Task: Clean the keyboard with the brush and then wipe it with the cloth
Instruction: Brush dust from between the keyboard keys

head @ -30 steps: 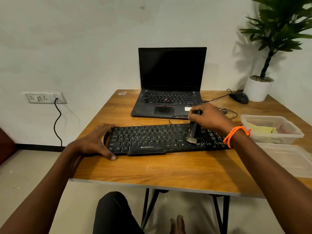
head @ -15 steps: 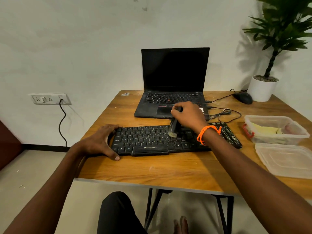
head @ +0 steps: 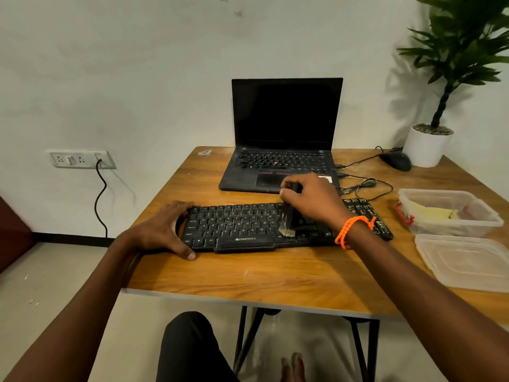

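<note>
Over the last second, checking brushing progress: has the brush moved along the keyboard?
Yes. The brush in the right hand has swept leftward along the keyboard, from near its right end to just right of the ZEBRONICS logo.

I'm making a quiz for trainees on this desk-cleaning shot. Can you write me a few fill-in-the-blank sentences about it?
1. The right hand holds the ____ with its bristles down on the keyboard.
2. The left hand steadies the keyboard at its ____ end.
3. The laptop behind the keyboard has a ____ screen.
4. The lid lies ____ the plastic container, on the table.

Missing words: brush; left; dark; beside
</note>
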